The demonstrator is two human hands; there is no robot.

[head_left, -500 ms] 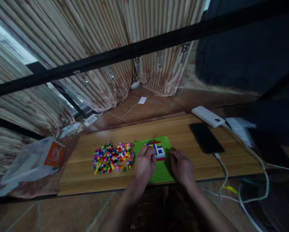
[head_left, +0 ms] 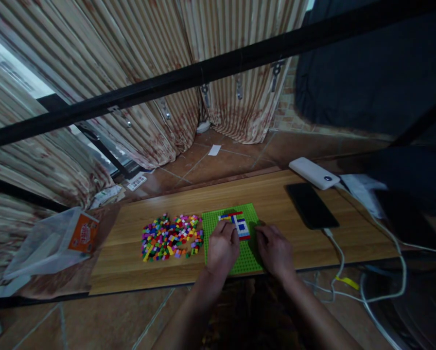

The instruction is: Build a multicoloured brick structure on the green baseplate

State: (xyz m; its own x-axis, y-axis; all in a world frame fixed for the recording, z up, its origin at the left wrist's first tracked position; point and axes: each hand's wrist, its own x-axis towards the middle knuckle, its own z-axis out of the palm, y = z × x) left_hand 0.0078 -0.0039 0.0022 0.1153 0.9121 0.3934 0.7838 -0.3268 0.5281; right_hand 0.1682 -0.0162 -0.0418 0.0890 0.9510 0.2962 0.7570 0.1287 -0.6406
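A green studded baseplate point(head_left: 247, 260) lies on the wooden board, carrying a flat pattern of toy bricks point(head_left: 242, 227) in white, blue, red and a little yellow. Over the pattern's left part is my left hand point(head_left: 223, 247), its fingers curled together in a pinch and pointing down. Whatever sits between those fingertips is hidden. My right hand point(head_left: 275, 249) rests at the plate's right edge, with fingers bent and closed against that edge. To the left of the plate, many small loose bricks point(head_left: 163, 238) in mixed colours are spread in two touching heaps.
A black phone point(head_left: 311, 206) with a white cable and a white power bank point(head_left: 314, 173) lie on the right of the wooden board point(head_left: 126, 272). A clear plastic container point(head_left: 46, 248) with an orange label stands at the left. A dark bar point(head_left: 148, 87) crosses before the curtains.
My left hand has shifted slightly to the right over the brick pattern, fingers still together. My right hand keeps its place at the plate's edge. The camera view has moved very slightly.
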